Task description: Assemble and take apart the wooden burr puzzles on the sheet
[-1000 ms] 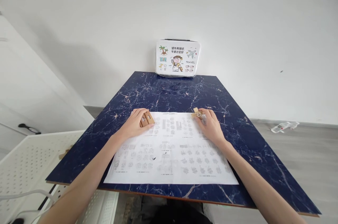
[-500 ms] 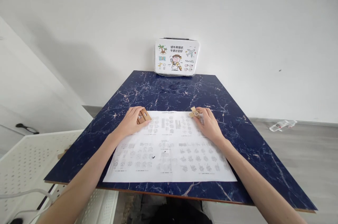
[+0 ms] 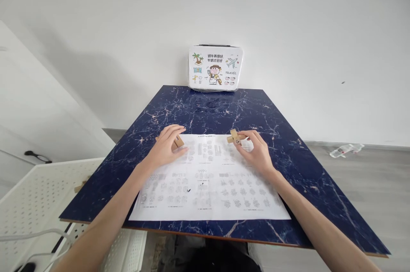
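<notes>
My right hand [image 3: 258, 150] pinches a small cross-shaped wooden puzzle piece [image 3: 235, 137] marked with a dark letter like a G. Thumb and fingers grip its right side, above the sheet's upper right part. My left hand [image 3: 166, 146] arches over a brown wooden block [image 3: 178, 141] with slots in it. Its thumb and fingers are spread around the block, and most of the block is hidden beneath the palm. Under both hands lies a white printed sheet [image 3: 205, 199] with rows of small grey diagrams, too faint to read.
The sheet lies on a dark blue marbled table [image 3: 211, 118]. A white case [image 3: 215, 68] with cartoon prints stands at the far edge against the wall. A white perforated shelf [image 3: 35, 191] with a cable is at left. Clear plastic packaging [image 3: 346, 150] lies on the floor at right.
My left fingers have spread and lifted over the block, which now shows less. My right hand has turned the cross-shaped piece, so its lettered bar stands more upright. The view has shifted slightly.
</notes>
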`<state>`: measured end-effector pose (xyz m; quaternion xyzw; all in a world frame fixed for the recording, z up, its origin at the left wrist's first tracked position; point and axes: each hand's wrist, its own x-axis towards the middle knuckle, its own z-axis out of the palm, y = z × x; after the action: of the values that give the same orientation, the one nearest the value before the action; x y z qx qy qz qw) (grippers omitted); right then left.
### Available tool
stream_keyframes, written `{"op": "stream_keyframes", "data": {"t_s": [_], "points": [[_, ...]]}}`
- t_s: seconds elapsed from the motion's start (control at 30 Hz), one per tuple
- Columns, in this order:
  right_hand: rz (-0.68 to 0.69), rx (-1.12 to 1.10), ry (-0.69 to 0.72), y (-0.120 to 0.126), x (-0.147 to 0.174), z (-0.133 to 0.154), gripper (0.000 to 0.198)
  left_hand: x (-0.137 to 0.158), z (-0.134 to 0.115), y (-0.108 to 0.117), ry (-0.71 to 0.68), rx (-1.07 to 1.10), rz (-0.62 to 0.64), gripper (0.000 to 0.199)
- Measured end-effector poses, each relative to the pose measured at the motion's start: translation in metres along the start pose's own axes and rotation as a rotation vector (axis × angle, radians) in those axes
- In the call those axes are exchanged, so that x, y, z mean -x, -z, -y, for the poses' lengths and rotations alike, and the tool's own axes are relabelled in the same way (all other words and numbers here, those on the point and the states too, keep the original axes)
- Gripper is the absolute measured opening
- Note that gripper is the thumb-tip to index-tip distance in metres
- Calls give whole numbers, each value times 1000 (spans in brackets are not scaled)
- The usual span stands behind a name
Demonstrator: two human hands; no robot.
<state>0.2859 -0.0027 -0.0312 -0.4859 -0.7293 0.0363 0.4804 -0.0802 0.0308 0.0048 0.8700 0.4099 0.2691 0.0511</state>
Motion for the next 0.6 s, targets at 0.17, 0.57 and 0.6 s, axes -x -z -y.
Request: {"op": "stream_keyframes", "data": {"t_s": [0.17, 0.57, 0.6], "points": [[59, -81, 101, 0, 6, 35, 28, -15, -62, -18, 88, 293, 141, 64], [195, -228, 137, -10, 17, 58, 38, -24, -99, -51, 145, 728, 102, 54], [208, -231, 118, -11, 16, 58, 41, -24, -99, -51, 156, 714, 73, 55]]}}
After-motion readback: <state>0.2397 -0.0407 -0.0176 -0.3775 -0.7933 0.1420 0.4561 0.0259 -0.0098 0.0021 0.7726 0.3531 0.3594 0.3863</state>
